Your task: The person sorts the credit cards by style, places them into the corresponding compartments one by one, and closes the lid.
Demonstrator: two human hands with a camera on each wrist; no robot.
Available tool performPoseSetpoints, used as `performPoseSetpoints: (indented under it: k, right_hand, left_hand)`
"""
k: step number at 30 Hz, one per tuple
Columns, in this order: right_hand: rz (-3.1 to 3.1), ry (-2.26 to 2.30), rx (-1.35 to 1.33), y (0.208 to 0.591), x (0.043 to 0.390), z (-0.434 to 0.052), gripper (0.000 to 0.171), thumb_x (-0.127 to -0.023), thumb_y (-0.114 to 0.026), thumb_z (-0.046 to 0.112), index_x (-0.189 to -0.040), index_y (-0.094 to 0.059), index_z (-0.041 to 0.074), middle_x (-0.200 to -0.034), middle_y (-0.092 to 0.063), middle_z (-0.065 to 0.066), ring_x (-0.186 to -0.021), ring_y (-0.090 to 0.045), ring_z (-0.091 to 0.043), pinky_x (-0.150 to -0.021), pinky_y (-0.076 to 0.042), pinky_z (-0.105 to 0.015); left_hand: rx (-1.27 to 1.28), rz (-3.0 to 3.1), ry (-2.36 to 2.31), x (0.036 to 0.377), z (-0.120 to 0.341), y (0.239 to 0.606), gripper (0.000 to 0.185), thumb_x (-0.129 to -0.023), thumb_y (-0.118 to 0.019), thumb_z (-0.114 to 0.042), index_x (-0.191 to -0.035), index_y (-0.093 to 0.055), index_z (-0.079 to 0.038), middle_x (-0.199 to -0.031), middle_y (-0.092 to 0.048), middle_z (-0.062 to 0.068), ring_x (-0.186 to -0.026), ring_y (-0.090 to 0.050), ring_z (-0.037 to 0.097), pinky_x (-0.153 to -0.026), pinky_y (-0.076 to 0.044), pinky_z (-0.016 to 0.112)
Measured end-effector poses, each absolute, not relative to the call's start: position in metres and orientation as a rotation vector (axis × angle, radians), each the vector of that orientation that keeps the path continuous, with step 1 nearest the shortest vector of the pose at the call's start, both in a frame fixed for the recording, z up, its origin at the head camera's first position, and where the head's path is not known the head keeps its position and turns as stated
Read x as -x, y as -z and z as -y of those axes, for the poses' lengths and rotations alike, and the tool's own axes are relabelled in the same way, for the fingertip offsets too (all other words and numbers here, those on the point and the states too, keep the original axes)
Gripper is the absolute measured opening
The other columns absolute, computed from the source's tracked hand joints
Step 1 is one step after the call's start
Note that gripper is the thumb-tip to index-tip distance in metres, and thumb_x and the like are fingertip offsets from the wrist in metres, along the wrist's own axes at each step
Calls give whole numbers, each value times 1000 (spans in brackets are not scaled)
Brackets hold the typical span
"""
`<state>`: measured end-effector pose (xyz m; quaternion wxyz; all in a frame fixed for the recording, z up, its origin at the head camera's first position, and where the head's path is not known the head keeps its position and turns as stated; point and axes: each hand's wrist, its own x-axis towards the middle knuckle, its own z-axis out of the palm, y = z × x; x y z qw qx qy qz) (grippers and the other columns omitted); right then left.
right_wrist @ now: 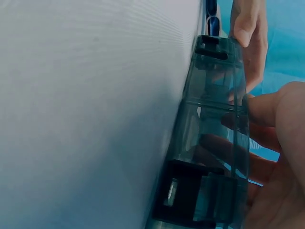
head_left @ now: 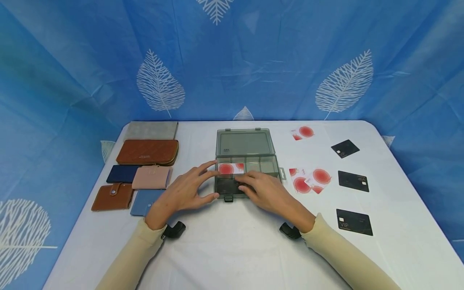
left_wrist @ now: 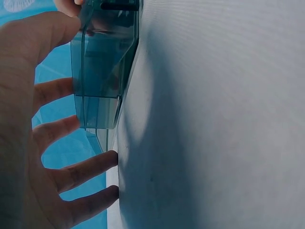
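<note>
A translucent grey-green compartment box (head_left: 246, 143) lies on the table with its lid folded back. Inside it, a red-and-white card (head_left: 230, 168) sits in the back left part and a black card (head_left: 225, 186) in the front left. My left hand (head_left: 185, 188) rests at the box's left side, fingers spread, with the thumb near the front left corner. My right hand (head_left: 264, 192) reaches over the front wall, its fingertips at the right end of the black card. In the right wrist view, those fingers (right_wrist: 262, 168) show partly through the clear wall.
Wallets lie on the left: a brown zip wallet (head_left: 146, 152), a grey one (head_left: 152, 130), a pink one (head_left: 149, 177), a navy one (head_left: 121, 174), and others. On the right are red-and-white cards (head_left: 301, 185) and several black cards (head_left: 354, 222). A blue curtain (head_left: 253, 60) hangs behind.
</note>
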<state>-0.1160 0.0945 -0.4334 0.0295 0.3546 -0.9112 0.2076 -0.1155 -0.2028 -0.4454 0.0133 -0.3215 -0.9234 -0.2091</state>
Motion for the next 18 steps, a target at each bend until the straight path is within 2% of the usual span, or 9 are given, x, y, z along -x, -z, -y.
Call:
performPoseSetpoints:
  k: [3, 7, 14, 18]
  right_hand:
    - [2822, -610, -1113, 435, 115, -94, 27, -107, -71, 27, -130, -79, 14, -127, -76, -5, -116, -74, -25, -94, -61, -46]
    - [2832, -585, -1127, 436, 115, -94, 25, -108, -68, 26, -127, -80, 15, -125, -77, -4, -118, -73, -25, -96, -60, -46]
    - [2882, -561, -1129, 435, 116, -97, 27, -108, -68, 30, -128, -81, 16, -123, -79, -2, -116, -73, -25, -93, -61, -47]
    - [2893, -564, -1136, 432, 119, -104, 25, -107, -69, 33, -125, -82, 21, -122, -80, 1, -114, -74, -22, -89, -62, -46]
  left_hand:
    - [1007, 2871, 648, 115, 202, 446, 65, -97, -76, -50, -153, -60, -20, -171, -40, 8, -129, -64, 36, -85, -60, 54]
    - [1003, 2869, 643, 113, 203, 447, 65, -97, -76, -49, -153, -60, -20, -171, -39, 8, -129, -64, 36, -85, -60, 54]
    - [998, 2870, 644, 113, 203, 448, 65, -97, -76, -50, -153, -60, -21, -171, -39, 8, -129, -63, 36, -84, -60, 53]
    - [994, 2870, 637, 114, 202, 449, 66, -97, -76, -51, -154, -60, -21, -171, -38, 7, -130, -63, 35, -84, -61, 53]
